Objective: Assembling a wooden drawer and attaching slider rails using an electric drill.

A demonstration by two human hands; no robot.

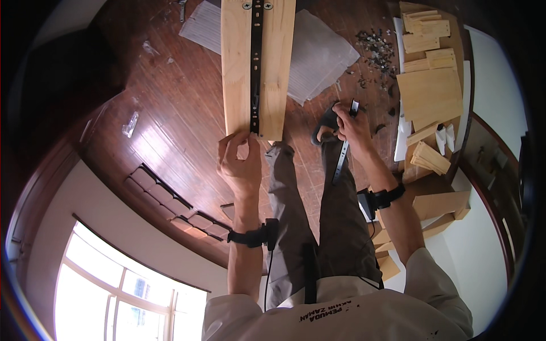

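A pale wooden board [236, 68] reaches away from me at the top centre. Along its middle runs a black perforated drawer slide [255, 74]. My left hand [239, 162] is at the board's near end, thumb and forefinger curled into a ring, their tips pinched at the slide's end; anything smaller between them is hidden. To the right, my right hand [355, 133] is closed round a silver metal rail [341, 161] with holes, apart from the board. The rail's dark upper end pokes out above the fist, and its lower end hangs over my right leg.
Grey foam sheets [318, 59] lie beneath and beside the board. A scatter of small hardware [376, 54] is on the wooden floor to the right. Farther right are stacked wooden panels [430, 94] and opened cardboard [438, 207]. A small clear packet [131, 124] lies left.
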